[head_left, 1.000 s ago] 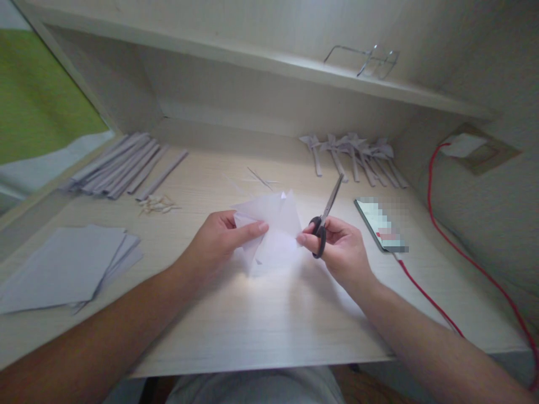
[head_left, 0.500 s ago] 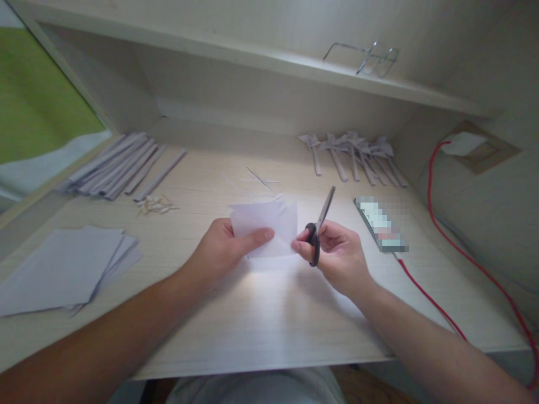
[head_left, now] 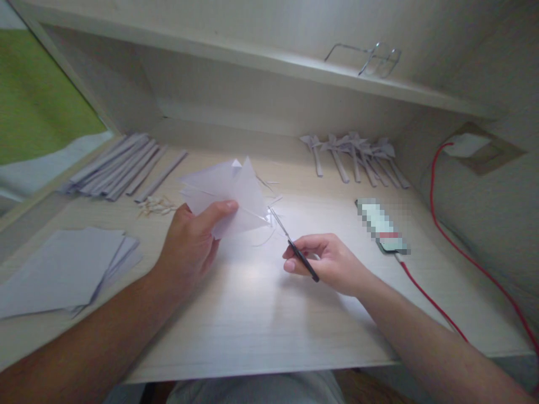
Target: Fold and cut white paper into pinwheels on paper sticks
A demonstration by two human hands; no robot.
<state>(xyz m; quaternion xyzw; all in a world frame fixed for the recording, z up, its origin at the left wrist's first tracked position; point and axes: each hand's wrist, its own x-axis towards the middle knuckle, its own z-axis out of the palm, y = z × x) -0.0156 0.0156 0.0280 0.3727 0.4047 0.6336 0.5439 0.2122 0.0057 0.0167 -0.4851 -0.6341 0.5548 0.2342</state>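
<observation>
My left hand (head_left: 196,233) pinches a white paper sheet (head_left: 214,193) with slits running in from its corners, the thumb lying on top. In my right hand (head_left: 326,261) is a pair of scissors (head_left: 303,259) with black handles, blades pointing up and left. The blade tips are at the sheet's right corner; whether they touch it I cannot tell. Thin paper scraps (head_left: 274,199) lie on the desk just beyond the sheet.
Rolled paper sticks (head_left: 122,168) and small pale pieces (head_left: 155,206) lie at left, above a stack of paper sheets (head_left: 63,269). Several paper pinwheels (head_left: 357,154) rest at the back right. A phone (head_left: 381,224) with a red cable (head_left: 433,303) lies right; glasses (head_left: 374,59) sit on the shelf.
My left hand has moved left and turned the paper, which is now spread out with its slits showing. The scissors have swung from pointing up-right to pointing up-left, toward the paper's corner.
</observation>
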